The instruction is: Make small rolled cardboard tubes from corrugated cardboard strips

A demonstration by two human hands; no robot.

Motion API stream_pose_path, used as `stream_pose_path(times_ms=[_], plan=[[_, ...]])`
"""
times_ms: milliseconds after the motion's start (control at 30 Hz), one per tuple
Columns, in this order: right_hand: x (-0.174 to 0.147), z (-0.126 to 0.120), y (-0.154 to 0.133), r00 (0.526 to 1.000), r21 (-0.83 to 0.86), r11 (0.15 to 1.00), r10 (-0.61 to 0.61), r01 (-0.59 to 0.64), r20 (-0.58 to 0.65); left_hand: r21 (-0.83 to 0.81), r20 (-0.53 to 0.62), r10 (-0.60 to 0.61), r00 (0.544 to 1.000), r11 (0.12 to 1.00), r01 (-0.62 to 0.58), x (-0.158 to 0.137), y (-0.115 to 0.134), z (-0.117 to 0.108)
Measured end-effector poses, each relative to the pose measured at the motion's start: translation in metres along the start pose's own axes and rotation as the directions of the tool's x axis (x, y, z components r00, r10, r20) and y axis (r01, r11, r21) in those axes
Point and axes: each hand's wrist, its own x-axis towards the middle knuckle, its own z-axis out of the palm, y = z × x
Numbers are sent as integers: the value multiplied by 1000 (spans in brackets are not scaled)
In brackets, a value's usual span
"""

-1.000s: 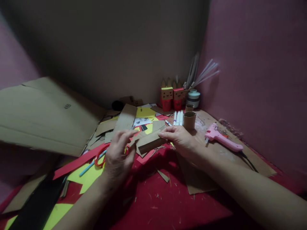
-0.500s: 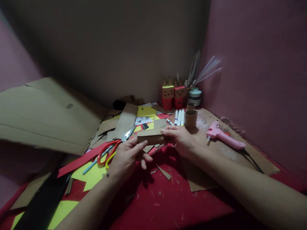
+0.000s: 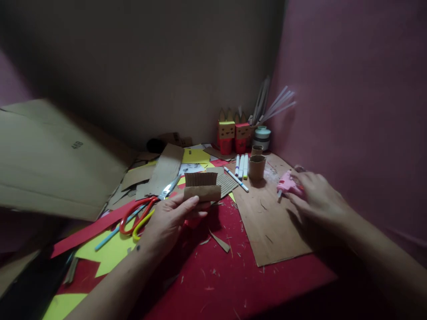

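Note:
My left hand (image 3: 171,218) pinches a folded piece of corrugated cardboard (image 3: 202,194) between thumb and fingers, above the red table cover. Its ribbed inner side faces me at the back. Over on the right, my right hand (image 3: 315,191) is closed around the pink hot glue gun (image 3: 289,184), covering most of the handle. The gun's nozzle points toward the lower left, over a flat cardboard sheet (image 3: 263,226). Scissors (image 3: 147,213) with red and yellow handles lie just left of my left hand. Two short cardboard tubes (image 3: 257,168) stand behind the sheet.
Several markers (image 3: 241,166) lie beside the tubes. Two decorated red cups (image 3: 226,140) and a lidded jar (image 3: 262,138) stand against the wall. Coloured paper (image 3: 100,249) and cardboard scraps cover the left side, next to a large cardboard box (image 3: 60,164).
My right hand has left the cardboard piece and moved right onto the glue gun. The piece now stays in my left hand alone, its fold opened toward me. The view has shifted slightly right.

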Motion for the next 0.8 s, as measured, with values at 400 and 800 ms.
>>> stream_pose_path(times_ms=[400, 800], plan=[[-2, 30, 32, 999, -196, 980, 42, -37, 21, 27, -39, -55, 998, 998, 56, -5, 1, 6], [-5, 32, 50, 997, -125, 989, 72, -74, -18, 36, -15, -37, 999, 999, 38, 0, -4, 1]])
